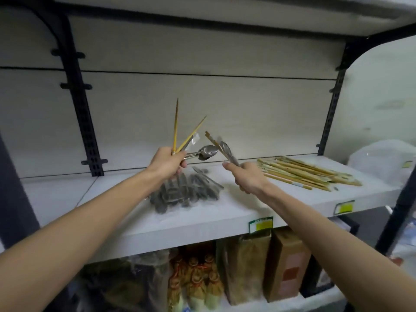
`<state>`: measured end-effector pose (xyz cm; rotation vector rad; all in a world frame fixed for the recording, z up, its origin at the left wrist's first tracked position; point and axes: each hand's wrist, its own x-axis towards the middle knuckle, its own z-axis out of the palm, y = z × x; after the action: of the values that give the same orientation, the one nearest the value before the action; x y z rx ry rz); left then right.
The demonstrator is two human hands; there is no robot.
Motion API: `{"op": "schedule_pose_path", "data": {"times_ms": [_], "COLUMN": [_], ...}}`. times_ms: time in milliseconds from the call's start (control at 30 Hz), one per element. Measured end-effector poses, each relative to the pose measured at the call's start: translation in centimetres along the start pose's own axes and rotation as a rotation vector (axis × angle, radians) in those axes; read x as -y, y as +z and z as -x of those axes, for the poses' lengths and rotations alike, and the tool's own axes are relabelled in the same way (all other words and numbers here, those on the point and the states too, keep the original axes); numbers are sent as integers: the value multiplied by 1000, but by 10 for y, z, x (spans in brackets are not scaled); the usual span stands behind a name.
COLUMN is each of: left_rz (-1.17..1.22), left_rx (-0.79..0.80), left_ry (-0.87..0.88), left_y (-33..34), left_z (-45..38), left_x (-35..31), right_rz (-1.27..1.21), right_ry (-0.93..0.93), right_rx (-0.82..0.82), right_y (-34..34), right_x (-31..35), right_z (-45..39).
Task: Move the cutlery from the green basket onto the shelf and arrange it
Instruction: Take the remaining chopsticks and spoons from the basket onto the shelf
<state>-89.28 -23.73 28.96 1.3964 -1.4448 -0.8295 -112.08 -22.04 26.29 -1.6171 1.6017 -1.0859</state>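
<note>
Above the white shelf (225, 212), my two hands lift mixed cutlery. A spoon pile (184, 194) in clear wrap lies at its centre, wooden chopsticks (308, 174) to the right. My left hand (167, 162) grips chopsticks (175, 127) and spoons (206, 152); my right hand (248, 177) pinches a blurred chopstick-and-spoon bundle (221, 146).

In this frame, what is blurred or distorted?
Head view: the right hand and its spoon and chopsticks are motion-smeared; the left hand is sharper; the wide lens bows the black uprights; lighting is soft and even, no glare.
</note>
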Motion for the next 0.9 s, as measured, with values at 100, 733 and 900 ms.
{"op": "schedule_pose_path", "data": {"times_ms": [100,733,900], "left_rz": [-5,-72,-133], "left_rx": [-66,-76,-62], "left_ry": [-32,-63,-67], "left_y": [5,7,35], "left_z": [2,12,9], "left_x": [9,6,-2], "right_rz": [-37,182,295], "right_ry": [-33,-98,-77], "right_rx": [21,-131,-156], "right_y": [5,19,3], "right_x": [0,-26,-39], "right_z": [-11,-30,-27]}}
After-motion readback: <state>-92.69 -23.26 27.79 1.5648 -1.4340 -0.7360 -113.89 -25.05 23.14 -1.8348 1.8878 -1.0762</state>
